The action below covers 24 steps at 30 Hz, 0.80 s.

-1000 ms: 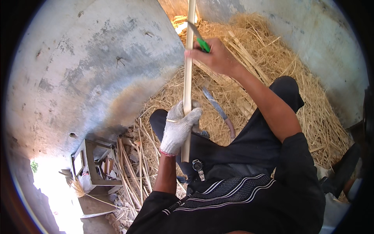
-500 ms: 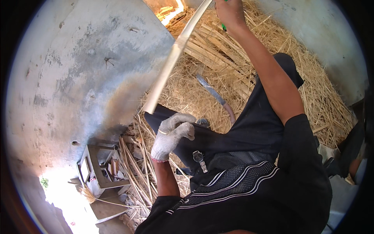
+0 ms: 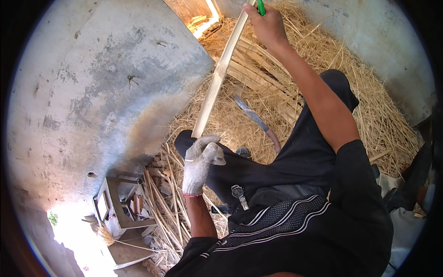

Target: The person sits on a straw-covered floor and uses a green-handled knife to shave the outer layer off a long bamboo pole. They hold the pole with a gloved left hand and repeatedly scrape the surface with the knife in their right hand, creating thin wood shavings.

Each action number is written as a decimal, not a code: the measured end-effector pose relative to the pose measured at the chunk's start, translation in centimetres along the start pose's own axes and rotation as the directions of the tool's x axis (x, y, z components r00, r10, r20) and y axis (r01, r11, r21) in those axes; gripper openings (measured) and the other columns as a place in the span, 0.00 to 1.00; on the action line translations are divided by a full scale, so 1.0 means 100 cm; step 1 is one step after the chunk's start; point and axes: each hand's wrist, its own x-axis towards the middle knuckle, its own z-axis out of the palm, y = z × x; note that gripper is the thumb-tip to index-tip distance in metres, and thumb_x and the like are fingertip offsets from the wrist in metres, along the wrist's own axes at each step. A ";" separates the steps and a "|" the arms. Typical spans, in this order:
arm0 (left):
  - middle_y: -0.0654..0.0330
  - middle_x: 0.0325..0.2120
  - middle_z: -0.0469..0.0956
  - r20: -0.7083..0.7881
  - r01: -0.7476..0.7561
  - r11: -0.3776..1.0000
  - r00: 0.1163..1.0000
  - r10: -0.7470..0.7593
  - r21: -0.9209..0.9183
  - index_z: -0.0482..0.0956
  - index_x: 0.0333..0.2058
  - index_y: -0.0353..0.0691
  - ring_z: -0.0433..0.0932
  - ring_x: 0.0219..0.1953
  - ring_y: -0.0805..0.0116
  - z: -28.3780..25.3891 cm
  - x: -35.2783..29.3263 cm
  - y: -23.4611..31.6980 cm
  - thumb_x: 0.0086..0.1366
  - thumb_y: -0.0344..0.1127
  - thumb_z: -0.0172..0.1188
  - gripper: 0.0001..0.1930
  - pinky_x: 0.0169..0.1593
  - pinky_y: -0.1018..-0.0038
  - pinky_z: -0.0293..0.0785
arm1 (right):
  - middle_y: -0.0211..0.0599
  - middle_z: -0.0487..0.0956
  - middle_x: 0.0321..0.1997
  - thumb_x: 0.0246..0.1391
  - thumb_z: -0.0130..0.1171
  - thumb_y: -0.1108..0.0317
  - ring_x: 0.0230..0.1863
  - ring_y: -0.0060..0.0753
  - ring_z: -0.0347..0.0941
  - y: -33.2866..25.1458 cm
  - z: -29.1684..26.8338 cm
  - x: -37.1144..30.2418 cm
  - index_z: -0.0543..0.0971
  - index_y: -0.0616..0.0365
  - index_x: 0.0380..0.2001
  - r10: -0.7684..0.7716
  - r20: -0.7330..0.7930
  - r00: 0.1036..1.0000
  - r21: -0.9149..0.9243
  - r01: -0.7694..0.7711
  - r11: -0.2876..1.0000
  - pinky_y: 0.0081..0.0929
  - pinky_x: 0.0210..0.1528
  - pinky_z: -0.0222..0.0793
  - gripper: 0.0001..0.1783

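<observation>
At the top of the view my bare right hand [image 3: 270, 27] is closed round the far end of a long pale bamboo strip [image 3: 216, 85]. A bright green piece [image 3: 261, 7] sticks out of the same fist; what it belongs to is hidden. The strip slants down to the left, its near end just above my left hand [image 3: 200, 159]. That hand wears a whitish knit glove with a red cuff, its fingers curled over my left knee, and nothing shows in them. On the straw between my legs lies a curved blade [image 3: 248, 111] with a brown handle.
Straw [image 3: 364, 111] and split bamboo strips [image 3: 254, 69] cover the floor ahead. A stained wall [image 3: 92, 92] rises at left. Near it stand an upturned wooden stool [image 3: 124, 203] and long thin strips [image 3: 166, 212]. A metal-band watch [image 3: 238, 191] rests at my lap.
My right hand has come slightly down and left, showing more of the green piece. The strip's near end has swung right, close to my gloved left hand. My left hand has shifted slightly.
</observation>
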 end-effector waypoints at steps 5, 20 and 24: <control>0.58 0.27 0.77 -0.035 -0.039 0.997 0.999 0.037 -0.072 0.69 0.56 0.30 0.79 0.25 0.69 -0.003 0.003 -0.003 0.72 0.50 0.51 0.26 0.30 0.72 0.81 | 0.19 0.62 0.12 0.64 0.55 0.54 0.11 0.15 0.53 0.004 0.004 -0.006 0.70 0.51 0.18 -0.014 0.015 1.000 0.120 0.013 0.993 0.24 0.16 0.50 0.22; 0.50 0.48 0.71 -0.617 -0.364 0.913 0.766 0.179 -0.187 0.57 0.67 0.46 0.79 0.31 0.62 -0.015 0.024 0.030 0.70 0.60 0.50 0.35 0.31 0.64 0.83 | 0.20 0.61 0.14 0.64 0.55 0.54 0.14 0.18 0.54 -0.012 0.019 -0.029 0.65 0.48 0.18 0.265 0.180 0.947 0.382 -0.316 0.869 0.24 0.18 0.51 0.22; 0.46 0.58 0.68 -0.772 -0.165 0.986 0.623 0.128 0.030 0.49 0.69 0.38 0.73 0.56 0.57 -0.037 0.028 0.008 0.70 0.54 0.54 0.39 0.52 0.64 0.76 | 0.27 0.63 0.13 0.64 0.55 0.52 0.17 0.25 0.60 -0.014 0.026 -0.038 0.67 0.53 0.19 -0.078 0.033 0.996 0.078 0.075 0.994 0.33 0.21 0.56 0.23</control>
